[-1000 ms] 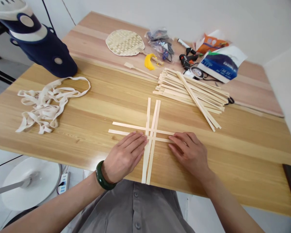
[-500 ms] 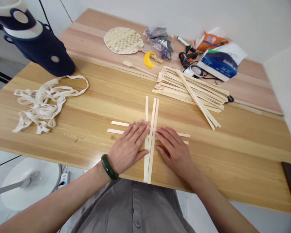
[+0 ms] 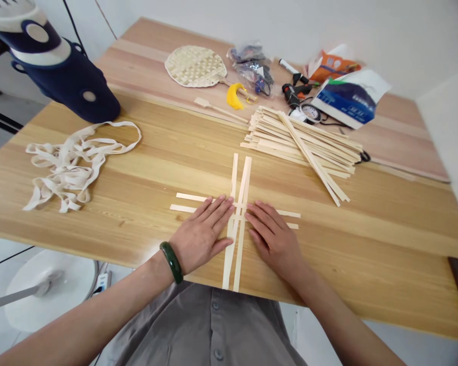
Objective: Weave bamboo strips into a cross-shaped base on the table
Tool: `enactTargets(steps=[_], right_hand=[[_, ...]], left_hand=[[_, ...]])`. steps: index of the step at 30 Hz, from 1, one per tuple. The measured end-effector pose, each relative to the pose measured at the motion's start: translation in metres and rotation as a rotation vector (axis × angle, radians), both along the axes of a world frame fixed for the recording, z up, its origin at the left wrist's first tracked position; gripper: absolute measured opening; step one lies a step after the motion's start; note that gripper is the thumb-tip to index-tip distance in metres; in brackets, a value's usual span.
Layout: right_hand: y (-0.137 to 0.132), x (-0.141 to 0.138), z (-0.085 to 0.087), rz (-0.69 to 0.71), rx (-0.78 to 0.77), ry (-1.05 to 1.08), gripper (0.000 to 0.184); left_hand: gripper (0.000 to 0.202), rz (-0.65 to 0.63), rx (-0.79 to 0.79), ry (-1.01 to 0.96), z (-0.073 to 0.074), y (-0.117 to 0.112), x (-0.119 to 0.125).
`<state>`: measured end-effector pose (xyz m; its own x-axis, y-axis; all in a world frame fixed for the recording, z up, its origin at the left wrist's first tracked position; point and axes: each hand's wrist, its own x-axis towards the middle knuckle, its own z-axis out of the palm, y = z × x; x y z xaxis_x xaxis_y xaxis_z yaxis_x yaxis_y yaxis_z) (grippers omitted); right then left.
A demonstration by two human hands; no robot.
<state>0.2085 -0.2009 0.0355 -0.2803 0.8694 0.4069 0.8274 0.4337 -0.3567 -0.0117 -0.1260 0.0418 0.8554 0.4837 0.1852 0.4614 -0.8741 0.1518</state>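
Two pale crosswise strips [image 3: 191, 197] are crossing several lengthwise strips [image 3: 246, 175] at the near middle of the bench [image 3: 366, 244]. We are laying our left hand [image 3: 203, 230] over the crossing's left side, fingers outstretched and nearly together, and our right hand [image 3: 275, 238] over its right side, fingers loosely bent; both are covering the crosswise strips without gripping. Farther right, a heap of strips [image 3: 275, 133] is lying; at left, white ribbon [image 3: 69, 180] is sprawling.

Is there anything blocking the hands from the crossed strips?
Nothing visible: the left hand and right hand both lie on the crossed strips. The strip pile lies farther back.
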Motion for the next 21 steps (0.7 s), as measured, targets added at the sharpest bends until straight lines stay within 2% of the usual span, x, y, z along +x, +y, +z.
enactTargets(steps=[21], right_hand=[[-0.0012,-0.0023,0.0044,-0.003,0.006,-0.037,0.044]], left_hand=[[0.059,-0.028,0.002,-0.004,0.0002,0.0012,-0.0007]])
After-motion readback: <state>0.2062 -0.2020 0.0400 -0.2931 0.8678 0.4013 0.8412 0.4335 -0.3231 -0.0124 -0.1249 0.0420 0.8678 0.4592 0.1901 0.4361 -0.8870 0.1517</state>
